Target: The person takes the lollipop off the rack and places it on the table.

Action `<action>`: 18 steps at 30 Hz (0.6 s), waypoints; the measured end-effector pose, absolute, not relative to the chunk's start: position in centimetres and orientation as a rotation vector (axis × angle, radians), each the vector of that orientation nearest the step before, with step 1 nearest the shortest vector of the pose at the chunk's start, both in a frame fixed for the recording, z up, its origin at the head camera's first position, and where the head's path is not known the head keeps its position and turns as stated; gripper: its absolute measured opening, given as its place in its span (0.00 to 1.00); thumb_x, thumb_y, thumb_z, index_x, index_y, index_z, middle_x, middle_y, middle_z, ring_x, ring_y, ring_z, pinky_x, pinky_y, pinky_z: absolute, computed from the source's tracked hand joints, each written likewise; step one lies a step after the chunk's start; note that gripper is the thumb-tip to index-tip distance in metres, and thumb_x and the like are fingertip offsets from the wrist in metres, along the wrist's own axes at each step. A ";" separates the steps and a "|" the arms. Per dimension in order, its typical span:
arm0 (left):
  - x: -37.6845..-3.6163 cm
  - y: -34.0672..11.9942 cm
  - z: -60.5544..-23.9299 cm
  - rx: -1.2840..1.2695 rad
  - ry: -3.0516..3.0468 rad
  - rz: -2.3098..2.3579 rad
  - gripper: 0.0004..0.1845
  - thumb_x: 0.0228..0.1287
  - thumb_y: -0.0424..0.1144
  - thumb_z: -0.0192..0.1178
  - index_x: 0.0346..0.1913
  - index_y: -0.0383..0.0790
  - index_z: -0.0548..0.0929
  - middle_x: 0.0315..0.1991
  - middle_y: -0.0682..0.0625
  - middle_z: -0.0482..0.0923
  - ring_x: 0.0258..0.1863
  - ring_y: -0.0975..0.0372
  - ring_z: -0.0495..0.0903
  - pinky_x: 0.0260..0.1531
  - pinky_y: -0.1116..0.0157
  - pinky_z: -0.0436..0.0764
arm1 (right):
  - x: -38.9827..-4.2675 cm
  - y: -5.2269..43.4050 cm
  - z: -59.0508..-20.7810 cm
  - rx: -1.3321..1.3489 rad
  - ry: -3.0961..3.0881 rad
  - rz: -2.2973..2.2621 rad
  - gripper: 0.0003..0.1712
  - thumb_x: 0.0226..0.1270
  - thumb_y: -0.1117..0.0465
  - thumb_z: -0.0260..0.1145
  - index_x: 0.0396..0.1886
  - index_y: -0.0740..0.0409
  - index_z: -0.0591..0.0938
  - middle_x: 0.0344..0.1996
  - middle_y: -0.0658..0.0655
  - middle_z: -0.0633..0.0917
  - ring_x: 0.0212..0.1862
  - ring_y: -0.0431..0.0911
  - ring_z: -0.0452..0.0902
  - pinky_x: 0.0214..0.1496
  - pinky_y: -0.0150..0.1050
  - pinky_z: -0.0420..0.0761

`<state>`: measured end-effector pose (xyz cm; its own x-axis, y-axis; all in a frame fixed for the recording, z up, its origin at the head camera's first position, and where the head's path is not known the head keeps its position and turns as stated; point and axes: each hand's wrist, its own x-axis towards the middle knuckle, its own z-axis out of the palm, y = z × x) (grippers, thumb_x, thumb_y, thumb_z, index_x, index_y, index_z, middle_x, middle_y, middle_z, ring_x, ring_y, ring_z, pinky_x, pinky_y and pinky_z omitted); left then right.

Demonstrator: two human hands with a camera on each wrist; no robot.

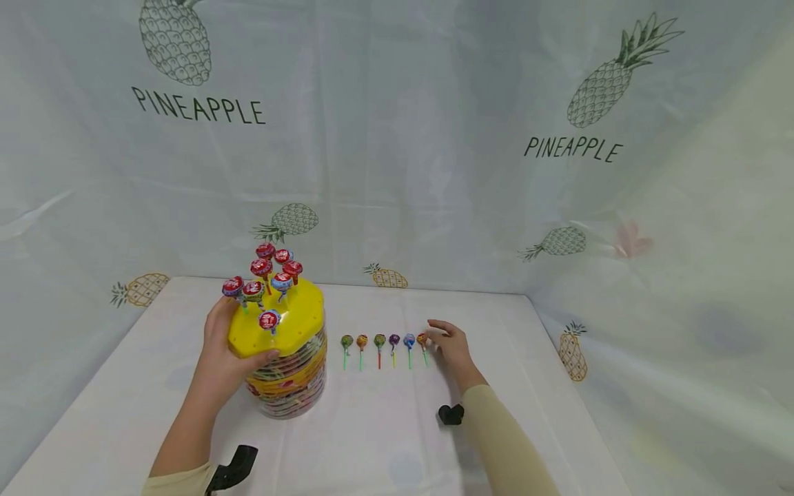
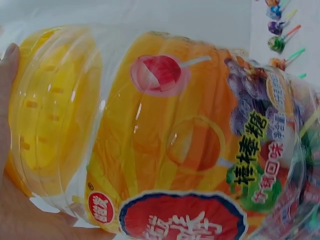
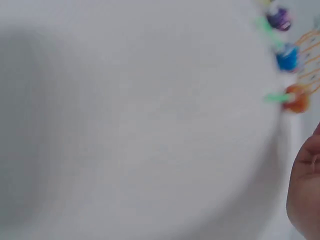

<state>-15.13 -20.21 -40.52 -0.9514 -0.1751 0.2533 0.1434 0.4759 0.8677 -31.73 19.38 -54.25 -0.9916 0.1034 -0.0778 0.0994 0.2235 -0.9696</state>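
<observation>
Pineapple-printed cloth [image 1: 397, 138] hangs behind and to the sides of our workspace, and the same pale sheet covers the counter [image 1: 384, 427] below it. Next in size is the lollipop tub [image 1: 287, 358], a clear round container with a yellow lid [image 1: 279, 320], standing on the counter toward our left; the left wrist view shows its orange label and printed lollipop picture up close. Our left hand [image 1: 226, 348] wraps around the tub's near left side just under the lid, thumb across the front and fingers curled round the back, so it has a firm hold on the container. Eight or so red-wrapped lollipops [image 1: 269, 272] stand upright with their sticks pushed into holes in the lid. Our right hand [image 1: 451, 344] lies low over the counter to the right of the tub, fingers loosely extended and holding nothing, its fingertips just beside the end of a row. That row is six loose lollipops [image 1: 384, 342] lying side by side on the counter between the tub and the right hand, heads away from us and sticks toward us. Nearest our fingertips is the orange lollipop [image 1: 422, 339], which the blurred right wrist view also catches with its green stick.
</observation>
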 end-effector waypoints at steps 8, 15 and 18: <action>-14.4 -20.0 -40.4 0.056 -2.422 -1.475 0.58 0.53 0.37 0.74 0.78 0.45 0.43 0.76 0.44 0.30 0.70 0.37 0.48 0.58 0.35 0.66 | -30.9 16.4 -48.3 0.043 -2.358 2.036 0.21 0.61 0.62 0.72 0.55 0.56 0.83 0.51 0.60 0.79 0.34 0.46 0.71 0.35 0.39 0.75; -13.5 -19.8 -40.2 0.064 -2.427 -1.476 0.58 0.55 0.40 0.73 0.79 0.47 0.42 0.76 0.44 0.28 0.70 0.36 0.46 0.58 0.34 0.64 | -27.4 11.8 -42.8 0.347 -2.221 2.200 0.17 0.61 0.67 0.71 0.51 0.63 0.84 0.46 0.55 0.81 0.32 0.43 0.71 0.28 0.31 0.70; -13.3 -19.7 -40.1 0.056 -2.430 -1.470 0.57 0.55 0.40 0.72 0.79 0.45 0.42 0.76 0.43 0.28 0.71 0.36 0.44 0.58 0.33 0.63 | -25.8 10.0 -41.1 0.536 -2.153 2.239 0.16 0.61 0.69 0.70 0.50 0.66 0.83 0.53 0.54 0.79 0.39 0.44 0.74 0.32 0.32 0.74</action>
<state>-13.27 -19.74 -40.10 -0.9544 -0.1865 0.2333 0.1200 0.4757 0.8714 -25.83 9.95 -41.13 -0.9420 -0.2400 0.2345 -0.2249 -0.0670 -0.9721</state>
